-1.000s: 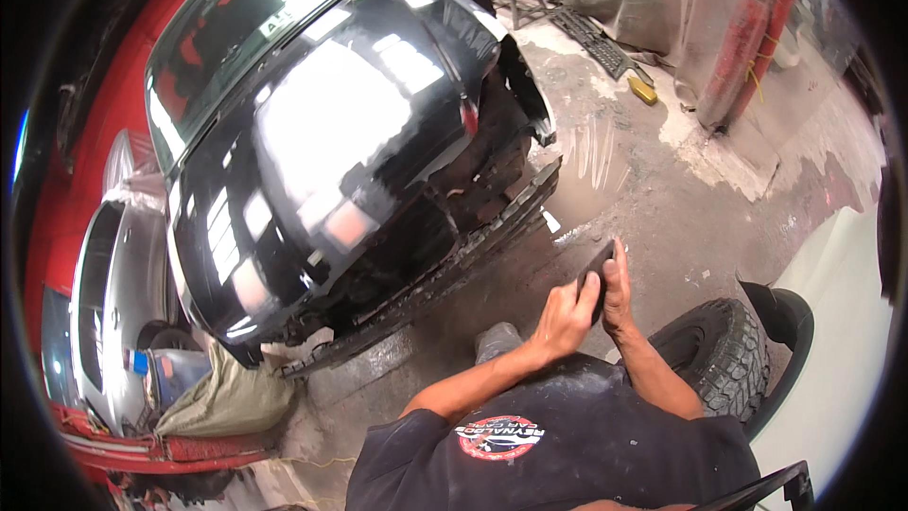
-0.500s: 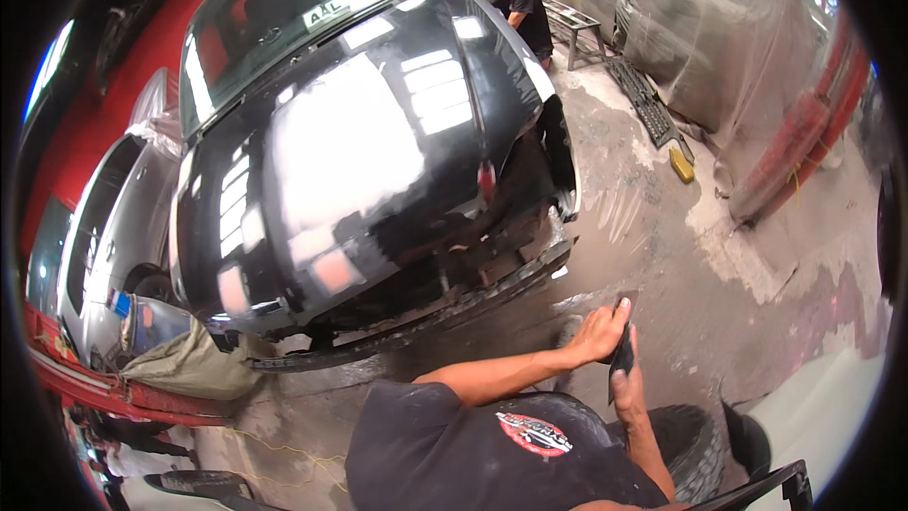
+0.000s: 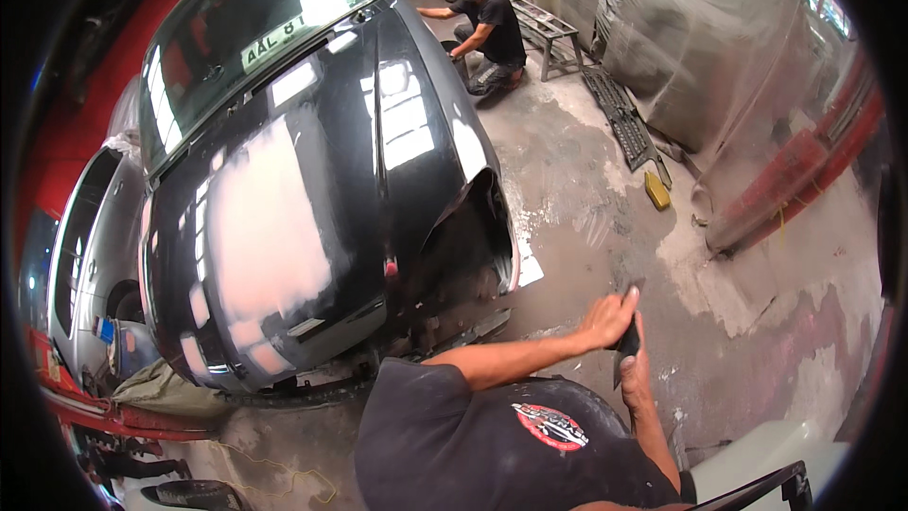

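Note:
My left hand [image 3: 610, 320] and my right hand [image 3: 639, 380] meet in front of my body, with a thin dark flat piece [image 3: 626, 343] between them. The left fingers close over its upper part. Lower down, my right hand grips it with the thumb along its face. What kind of piece it is, I cannot make out. Ahead on the left is a black car hood [image 3: 350, 161] with a large pale, sanded-looking patch [image 3: 270, 227] and several smaller pinkish ones. The car's front end is stripped of its bumper.
A person [image 3: 487, 33] crouches beside the car's far fender. A metal bench [image 3: 547, 26], a black grille-like panel [image 3: 619, 118] and a yellow object [image 3: 657, 191] lie along the right. Plastic sheeting covers a vehicle [image 3: 681, 47]. A red post [image 3: 804, 175] stands farther right.
My view has shifted right, so the car sits further left and the crouching person shows more fully. Both hands still hold the dark piece, at nearly the same place before me.

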